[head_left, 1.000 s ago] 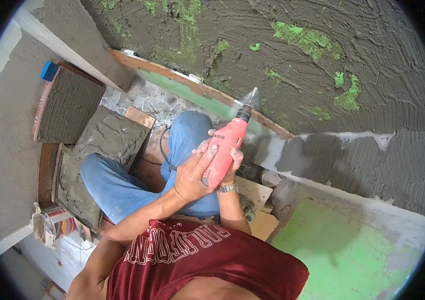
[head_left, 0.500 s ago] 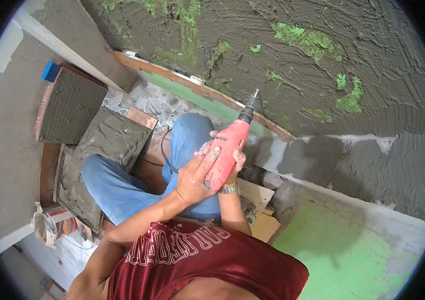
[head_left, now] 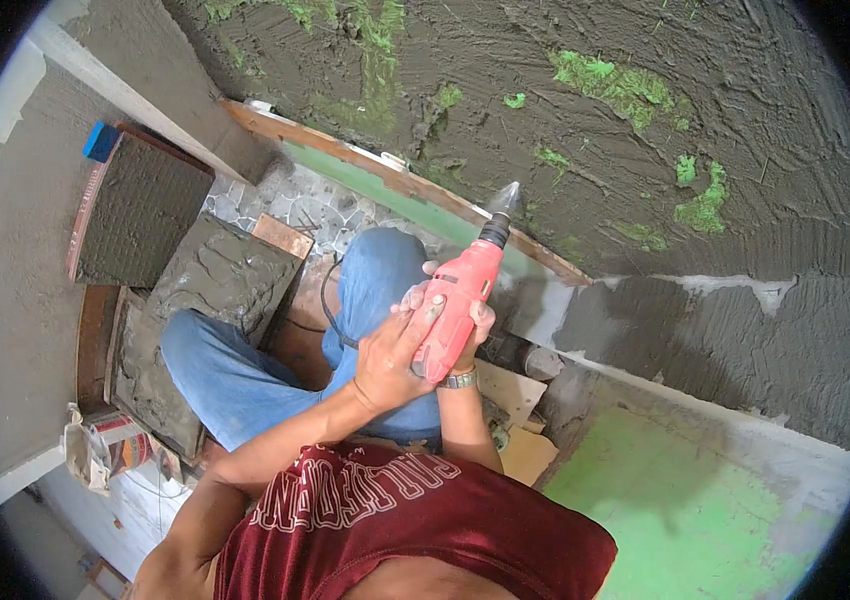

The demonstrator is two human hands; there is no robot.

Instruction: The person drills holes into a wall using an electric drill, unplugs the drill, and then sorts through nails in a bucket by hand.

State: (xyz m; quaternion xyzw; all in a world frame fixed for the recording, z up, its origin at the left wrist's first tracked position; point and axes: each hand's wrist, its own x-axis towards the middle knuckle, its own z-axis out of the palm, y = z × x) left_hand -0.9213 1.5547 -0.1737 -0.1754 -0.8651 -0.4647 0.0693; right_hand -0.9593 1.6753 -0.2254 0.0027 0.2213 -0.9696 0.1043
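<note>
Red drill (head_left: 462, 290) in both hands (head_left: 387, 362) (head_left: 483, 322), "CALIFORN" (head_left: 360, 487) across maroon shirt (head_left: 485, 535)

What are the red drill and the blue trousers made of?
The drill looks like smooth plastic, because its body seems moulded. Its tip is blurry but silvery, so maybe metal. The trousers look like faded denim: blue cloth with paler patches.

We see fairly bright, even light, with a soft shadow across the flat, bright-green painted surface (head_left: 660, 500). Motion blur smears the slim grey bit (head_left: 509, 200) of the coral-red plastic power drill (head_left: 460, 305); our wide-angle view bends into black, rounded edges.
</note>
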